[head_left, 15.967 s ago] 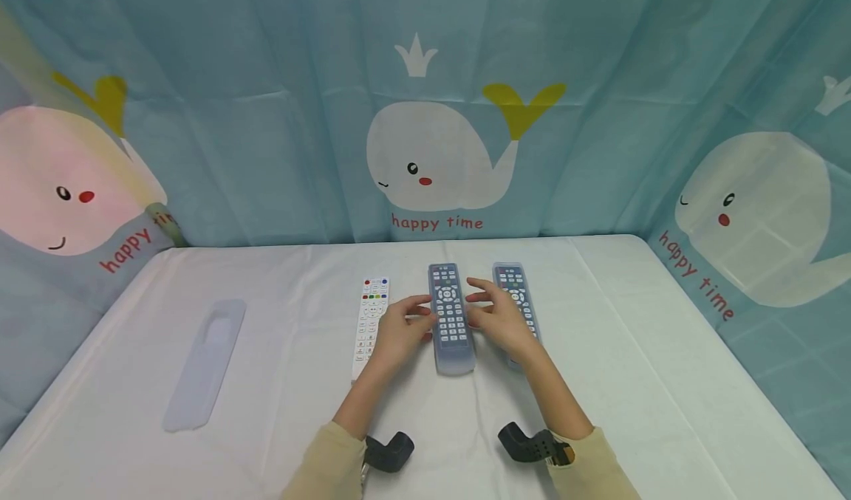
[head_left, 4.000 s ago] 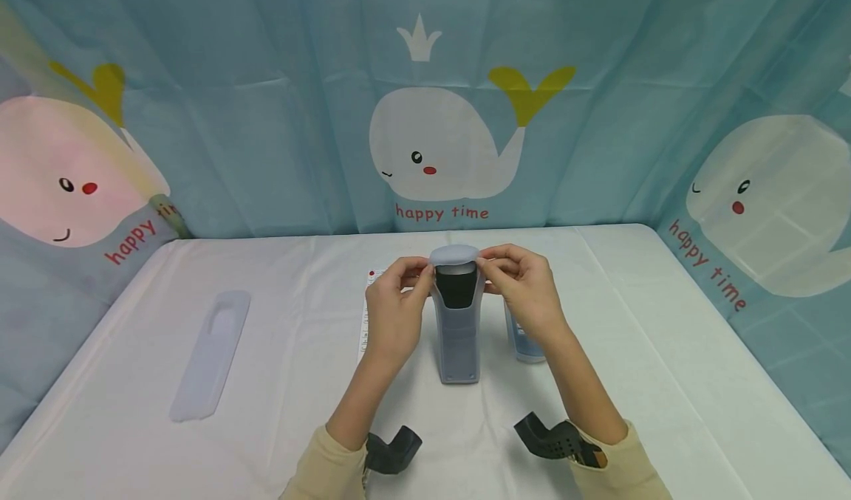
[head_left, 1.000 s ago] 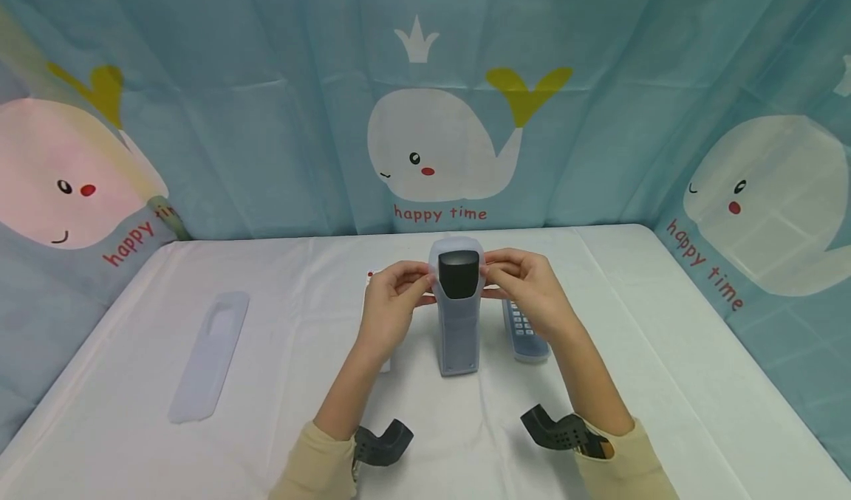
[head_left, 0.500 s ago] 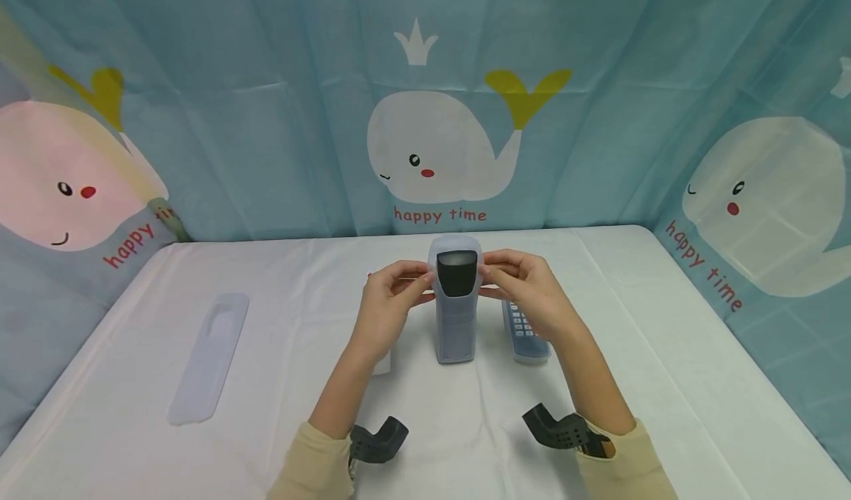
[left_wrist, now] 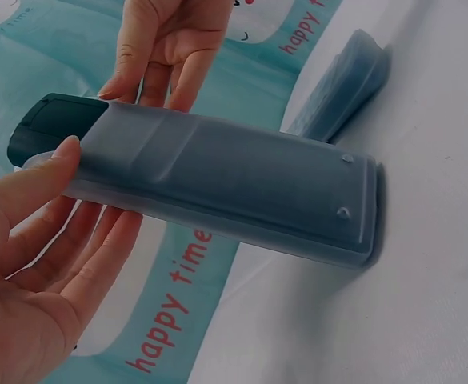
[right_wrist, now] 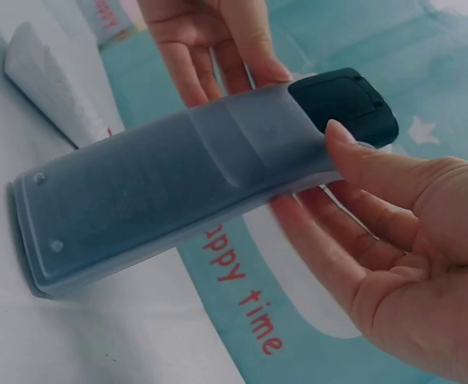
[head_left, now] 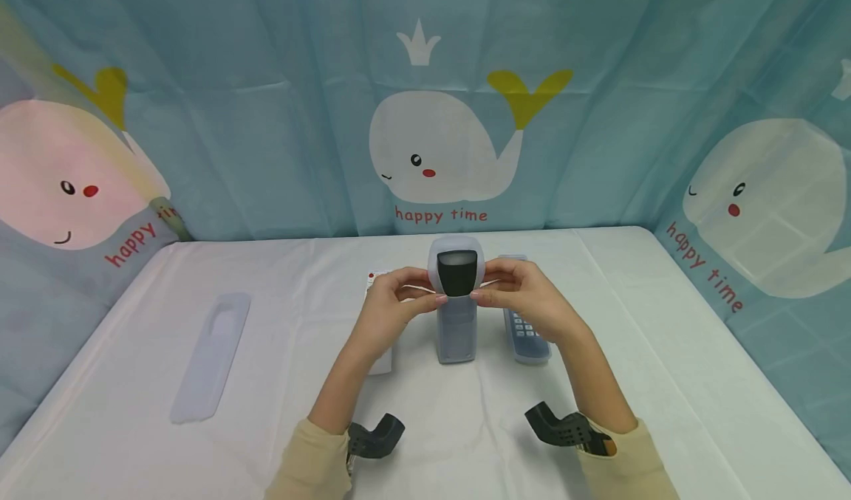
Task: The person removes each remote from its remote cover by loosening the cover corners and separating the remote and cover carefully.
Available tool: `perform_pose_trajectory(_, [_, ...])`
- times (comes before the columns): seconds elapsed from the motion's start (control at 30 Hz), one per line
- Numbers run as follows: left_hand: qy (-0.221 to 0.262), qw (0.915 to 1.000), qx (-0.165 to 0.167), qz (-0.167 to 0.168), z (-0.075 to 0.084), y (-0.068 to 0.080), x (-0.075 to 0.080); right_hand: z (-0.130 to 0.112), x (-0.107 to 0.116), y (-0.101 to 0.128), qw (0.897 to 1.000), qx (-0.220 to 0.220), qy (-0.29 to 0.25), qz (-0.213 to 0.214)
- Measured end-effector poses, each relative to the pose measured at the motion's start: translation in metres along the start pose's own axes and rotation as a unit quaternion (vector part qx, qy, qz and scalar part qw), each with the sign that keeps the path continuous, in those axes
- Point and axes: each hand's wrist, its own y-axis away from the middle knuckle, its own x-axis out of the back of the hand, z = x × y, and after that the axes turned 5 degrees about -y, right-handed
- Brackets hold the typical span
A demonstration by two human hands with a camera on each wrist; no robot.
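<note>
A remote control in a translucent grey-blue silicone sleeve [head_left: 456,330] is tilted up between both hands, its back towards me. Its bare dark end [head_left: 457,272] shows through the sleeve's opening at the top. My left hand [head_left: 392,309] holds the left edge near that end, thumb on the back and fingers behind. On the opposite edge, my right hand [head_left: 532,300] grips in the same way, its thumb [right_wrist: 370,160] by the rim of the opening. The lower end is at the white cloth; whether it touches I cannot tell. The button side is hidden.
A second sleeved remote [head_left: 529,343] lies partly behind the right hand. The white remote [head_left: 381,365] is mostly covered by the left hand and forearm. At the left of the table lies a separate translucent sleeve [head_left: 211,356]. A teal whale-print curtain [head_left: 299,160] stands behind.
The sleeved remote lay face up earlier; it is now raised, back towards me. Since a second ago its lower end rose slightly in view, and both thumbs slid down onto its back.
</note>
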Motion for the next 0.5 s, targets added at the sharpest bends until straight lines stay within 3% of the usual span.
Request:
perform_pose_trajectory(0.23, [-0.053, 0.9980, -0.010, 0.035, -0.0060, -0.0018, -0.0047, 0.0016, -0.0064, -0.0012, 1.000, 0.002, 0.004, 0.006])
perform_pose_trajectory(0.5, [-0.061, 0.9972, -0.015, 0.040, -0.0083, -0.0034, -0.0075, -0.0010, -0.0092, -0.0011, 0.998, -0.005, 0.052, 0.033])
